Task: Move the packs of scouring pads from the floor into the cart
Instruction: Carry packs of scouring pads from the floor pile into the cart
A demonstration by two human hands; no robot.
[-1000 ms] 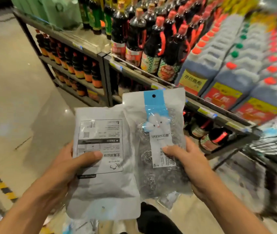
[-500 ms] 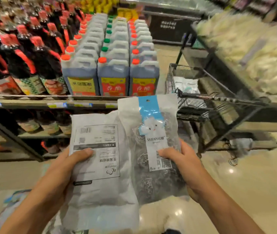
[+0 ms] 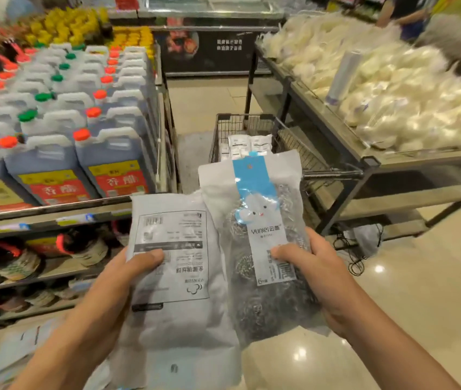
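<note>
Two packs of scouring pads are held up side by side in front of the person: the left hand (image 3: 102,294) grips the grey pack (image 3: 178,277), which shows its printed back, with the thumb on its face, and the right hand (image 3: 316,271) grips the clear pack (image 3: 263,249) with the blue strip in the same way. The edges of the two packs overlap. Just beyond them stands the wire cart (image 3: 294,144) with more packs (image 3: 249,144) inside, between a shelf of jugs (image 3: 83,130) and a table of white bags (image 3: 392,88).
</note>
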